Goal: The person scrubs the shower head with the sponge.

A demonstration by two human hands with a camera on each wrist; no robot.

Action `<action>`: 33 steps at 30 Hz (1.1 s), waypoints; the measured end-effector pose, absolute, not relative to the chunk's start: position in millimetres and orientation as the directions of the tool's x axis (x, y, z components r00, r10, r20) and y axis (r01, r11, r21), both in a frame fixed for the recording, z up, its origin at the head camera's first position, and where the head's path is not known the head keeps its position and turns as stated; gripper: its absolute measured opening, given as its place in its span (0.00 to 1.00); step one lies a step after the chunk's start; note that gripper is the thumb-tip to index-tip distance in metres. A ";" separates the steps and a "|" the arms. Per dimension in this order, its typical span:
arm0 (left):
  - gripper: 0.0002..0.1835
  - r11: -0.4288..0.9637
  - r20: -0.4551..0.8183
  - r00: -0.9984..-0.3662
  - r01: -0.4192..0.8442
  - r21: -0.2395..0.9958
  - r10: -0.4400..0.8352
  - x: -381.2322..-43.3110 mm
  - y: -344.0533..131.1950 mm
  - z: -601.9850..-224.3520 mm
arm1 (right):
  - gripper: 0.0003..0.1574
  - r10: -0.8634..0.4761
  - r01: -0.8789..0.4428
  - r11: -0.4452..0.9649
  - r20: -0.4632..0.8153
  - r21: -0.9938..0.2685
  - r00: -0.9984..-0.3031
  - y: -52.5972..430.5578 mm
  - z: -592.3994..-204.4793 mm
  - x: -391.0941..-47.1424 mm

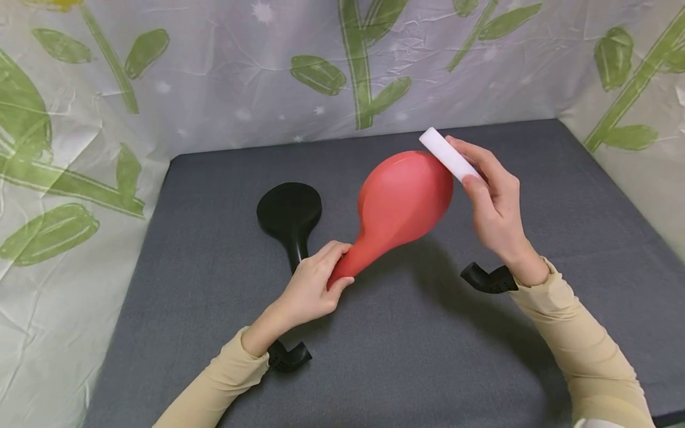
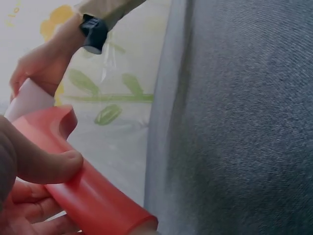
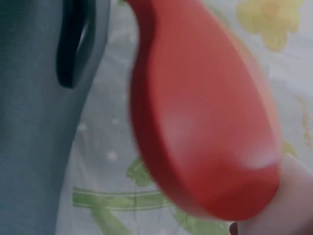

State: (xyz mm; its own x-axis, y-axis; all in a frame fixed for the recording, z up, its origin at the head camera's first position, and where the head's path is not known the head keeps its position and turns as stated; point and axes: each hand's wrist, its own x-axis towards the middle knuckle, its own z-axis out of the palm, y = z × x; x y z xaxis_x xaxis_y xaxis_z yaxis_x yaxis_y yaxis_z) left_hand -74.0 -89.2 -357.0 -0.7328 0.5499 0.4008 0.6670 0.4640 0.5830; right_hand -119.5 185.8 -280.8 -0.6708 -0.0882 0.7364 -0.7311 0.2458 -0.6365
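A glossy red paddle-shaped object with a broad round head is held above the table. My left hand grips its narrow handle, the thumb lying along it in the left wrist view. My right hand pinches a white block, which looks like a foam sponge, between thumb and fingers. The block touches the upper right rim of the red head. Behind the left hand, a similar black paddle-shaped object lies on the table, its handle end hidden by that hand.
A dark grey cloth covers the table. Pale sheeting printed with green plants stands behind and at both sides. Each wrist carries a black mount over a beige sleeve.
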 end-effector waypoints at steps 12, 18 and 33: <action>0.20 0.566 0.504 -0.727 0.683 0.462 0.466 -72.7 -87.1 -359.4 | 0.21 -0.054 -0.601 0.492 0.667 -0.630 -0.743 198.3 -290.8 -125.9; 0.21 0.615 0.507 -0.743 0.658 0.435 0.437 -70.1 -84.4 -358.6 | 0.20 -0.073 -0.686 0.499 0.764 -0.529 -0.641 184.0 -275.4 -118.7; 0.22 0.750 0.539 -0.742 0.602 0.274 0.399 -65.3 -81.1 -359.3 | 0.22 -0.134 -0.698 0.571 0.790 -0.433 -0.599 178.2 -273.4 -116.7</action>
State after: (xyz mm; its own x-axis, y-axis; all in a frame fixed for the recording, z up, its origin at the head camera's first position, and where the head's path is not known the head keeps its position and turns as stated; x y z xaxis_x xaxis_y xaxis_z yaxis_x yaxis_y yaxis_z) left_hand -65.3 -81.1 -359.3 -0.7418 0.3994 0.5386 0.6023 0.7499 0.2735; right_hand -116.7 178.2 -273.4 -0.5988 -0.1339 0.7896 -0.6980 0.5707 -0.4326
